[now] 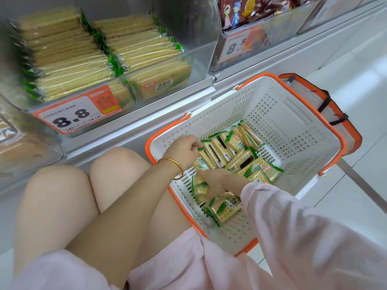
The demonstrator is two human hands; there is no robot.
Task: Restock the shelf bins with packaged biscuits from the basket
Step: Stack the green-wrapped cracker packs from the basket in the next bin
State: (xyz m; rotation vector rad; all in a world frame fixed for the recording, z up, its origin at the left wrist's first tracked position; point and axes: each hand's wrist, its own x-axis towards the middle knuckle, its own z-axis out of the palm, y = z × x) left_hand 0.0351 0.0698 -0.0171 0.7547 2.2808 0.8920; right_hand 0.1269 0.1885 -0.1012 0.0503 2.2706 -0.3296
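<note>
Biscuit packs lie heaped in the basket, toward its near-left side. The left hand, just inside the basket's left wall, pinches the green end of one of the packs with curled fingers. The right hand, blurred, lies over packs by the basket's near wall; I cannot tell whether it has a grip. Up-left of the basket stands a bin stacked with the same packs.

Right hand blurred over biscuit packets; grip unclear.
</note>
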